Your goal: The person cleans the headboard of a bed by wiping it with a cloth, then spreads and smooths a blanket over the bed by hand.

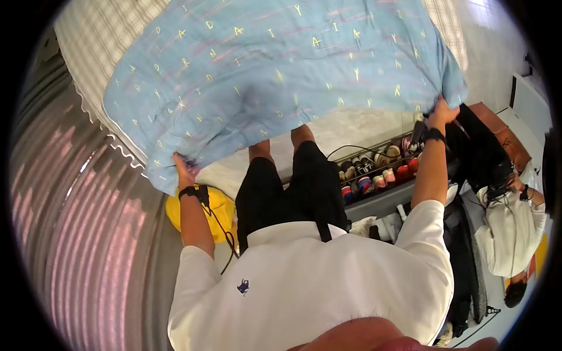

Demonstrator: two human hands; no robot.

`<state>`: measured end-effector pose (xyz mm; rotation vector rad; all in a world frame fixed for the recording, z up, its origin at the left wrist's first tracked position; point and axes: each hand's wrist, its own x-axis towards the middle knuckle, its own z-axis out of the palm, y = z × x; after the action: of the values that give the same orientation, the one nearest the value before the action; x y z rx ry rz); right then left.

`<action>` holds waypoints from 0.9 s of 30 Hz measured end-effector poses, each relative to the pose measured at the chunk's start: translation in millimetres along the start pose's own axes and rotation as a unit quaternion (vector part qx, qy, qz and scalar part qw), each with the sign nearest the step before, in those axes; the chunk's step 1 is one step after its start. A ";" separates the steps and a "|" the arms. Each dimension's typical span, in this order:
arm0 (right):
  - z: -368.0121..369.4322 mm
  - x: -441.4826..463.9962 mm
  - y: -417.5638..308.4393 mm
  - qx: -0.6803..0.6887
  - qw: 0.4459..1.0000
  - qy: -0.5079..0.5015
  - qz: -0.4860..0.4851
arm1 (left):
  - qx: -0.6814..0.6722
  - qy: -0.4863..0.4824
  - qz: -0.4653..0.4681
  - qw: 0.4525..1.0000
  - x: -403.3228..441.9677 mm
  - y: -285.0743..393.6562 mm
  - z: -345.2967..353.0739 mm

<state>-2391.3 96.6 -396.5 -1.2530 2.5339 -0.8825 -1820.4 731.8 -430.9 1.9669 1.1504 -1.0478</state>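
A light blue blanket (263,64) printed with yellow letters is spread out in front of me, partly over a bed with a checked sheet (96,47). My left hand (184,169) is closed on its near left corner. At the near right corner, my right hand (443,112) grips the bunched edge. Between the two hands the near edge sags in loose folds and hangs in front of my legs. Both wrists wear dark bands with a device, and a cable runs from the left one.
To the left hangs a pinkish-grey curtain (99,234). A yellow bag-like item (219,205) sits below my left hand. On the right stands a rack of shoes (380,167), with a grey bin edge (380,202) beside it. Another person (509,228) is at the far right.
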 end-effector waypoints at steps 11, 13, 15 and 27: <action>20.5 -57.1 -9.7 0.077 0.934 -0.221 0.268 | -0.341 0.185 0.108 0.916 14.3 -8.8 -13.7; 34.2 -47.7 -33.3 0.090 0.937 -0.228 0.248 | -0.262 0.262 0.231 0.900 4.0 24.3 -27.0; 26.6 -35.0 -97.9 0.182 0.904 -0.383 -0.063 | -0.230 0.246 0.346 0.876 -16.8 67.8 -57.3; -64.5 -17.8 -248.4 0.374 0.854 -0.361 0.021 | 0.121 0.333 0.428 0.831 -64.7 62.6 -228.1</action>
<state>-2241.0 21.6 -201.6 -0.9844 1.4042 -0.9906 -1711.0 864.0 -255.7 2.7368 0.2779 -0.0030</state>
